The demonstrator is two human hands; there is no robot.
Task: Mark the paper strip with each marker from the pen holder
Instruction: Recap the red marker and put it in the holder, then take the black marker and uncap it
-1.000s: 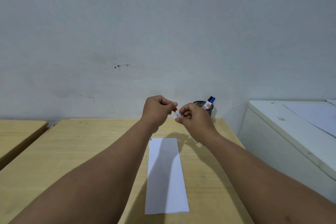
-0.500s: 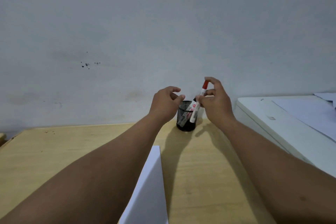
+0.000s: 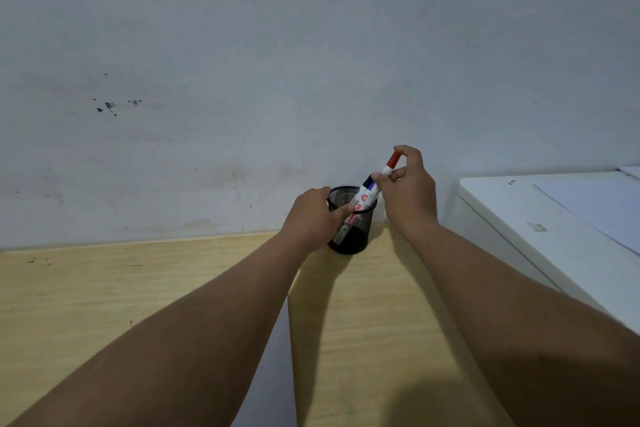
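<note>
A black mesh pen holder [image 3: 356,236] stands on the wooden table by the wall. My left hand [image 3: 317,218] grips its rim and left side. My right hand [image 3: 410,194] pinches a red-capped white marker [image 3: 389,165], tilted, with its lower end inside the holder. A blue-capped marker [image 3: 370,184] leans in the holder beside it. The white paper strip [image 3: 277,367] lies near me between my forearms, mostly hidden by my left arm.
The wooden table [image 3: 104,298] runs to the grey wall behind the holder. A white cabinet [image 3: 519,218] with a paper sheet on top stands close on the right.
The red marker went from capped between both hands to sliding down into the holder. My left hand moved onto the holder's rim. The camera swung up and forward.
</note>
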